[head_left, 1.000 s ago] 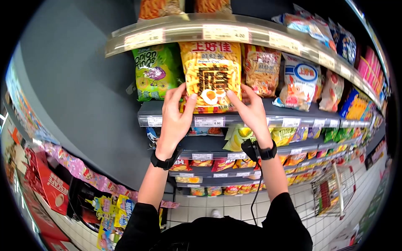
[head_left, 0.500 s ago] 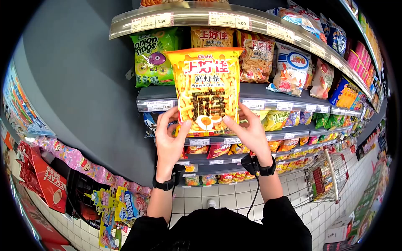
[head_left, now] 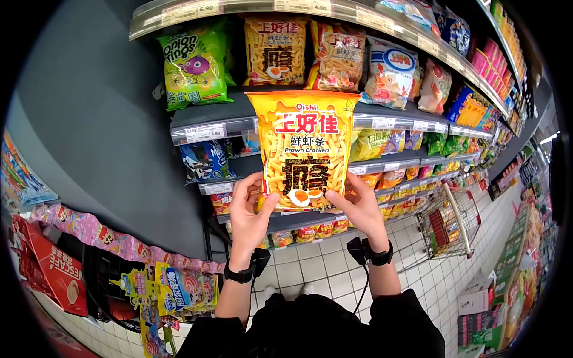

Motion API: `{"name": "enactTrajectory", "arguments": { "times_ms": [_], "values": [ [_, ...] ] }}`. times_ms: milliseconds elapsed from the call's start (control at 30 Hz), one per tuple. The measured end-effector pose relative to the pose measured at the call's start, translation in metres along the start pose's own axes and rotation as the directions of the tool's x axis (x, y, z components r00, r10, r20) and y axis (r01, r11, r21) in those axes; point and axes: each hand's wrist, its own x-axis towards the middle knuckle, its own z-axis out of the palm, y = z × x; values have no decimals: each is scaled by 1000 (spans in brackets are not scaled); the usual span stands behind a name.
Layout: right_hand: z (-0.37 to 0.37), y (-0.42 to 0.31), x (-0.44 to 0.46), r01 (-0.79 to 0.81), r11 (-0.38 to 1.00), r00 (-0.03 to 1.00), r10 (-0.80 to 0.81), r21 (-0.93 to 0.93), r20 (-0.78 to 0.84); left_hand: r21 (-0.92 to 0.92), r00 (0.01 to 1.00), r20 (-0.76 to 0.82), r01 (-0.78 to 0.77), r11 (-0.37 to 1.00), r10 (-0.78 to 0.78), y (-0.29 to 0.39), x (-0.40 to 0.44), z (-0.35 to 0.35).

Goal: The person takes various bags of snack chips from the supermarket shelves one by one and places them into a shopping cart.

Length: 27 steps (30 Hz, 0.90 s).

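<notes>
A yellow bag of Oishi prawn crackers (head_left: 307, 134) is held upright in front of me, its printed front facing me. My left hand (head_left: 250, 209) grips its lower left corner, thumb on the front and fingers behind. My right hand (head_left: 358, 206) grips the lower right corner in the same way. On the shelf behind the bag stand a matching bag of prawn crackers (head_left: 276, 48), a green bag of onion rings (head_left: 194, 65) and a red-and-yellow snack bag (head_left: 337, 56). Black bands with small devices circle both wrists.
Shelves of snack bags run off to the right, with a price-tag rail (head_left: 239, 126) along the edge. A shopping cart (head_left: 447, 224) with goods stands at right on the tiled floor (head_left: 334, 274). At lower left hang candy bags (head_left: 182, 286) beside a red Nescafe box (head_left: 57, 268).
The bag in my hands sits lower and farther from the shelf, so the matching bag behind it now shows. My view has shifted, and the shelves appear higher and more to the left.
</notes>
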Motion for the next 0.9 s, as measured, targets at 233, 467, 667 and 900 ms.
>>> {"name": "enactTrajectory", "arguments": {
  "times_ms": [233,467,667,900],
  "values": [
    [-54,21,-43,-16,999,995,12,-32,-102,28,995,102,-3,1000,0,-8,-27,54],
    [-156,40,-121,-21,1000,953,27,22,-302,-15,973,231,4,1000,-1,-22,-76,169],
    [-282,64,-221,-103,995,886,90,-4,-454,-83,917,379,167,982,-124,-25,-152,302],
    [-351,82,-308,-197,980,784,151,-10,-602,-83,788,594,262,962,-163,-35,-202,395]
  ]
}}
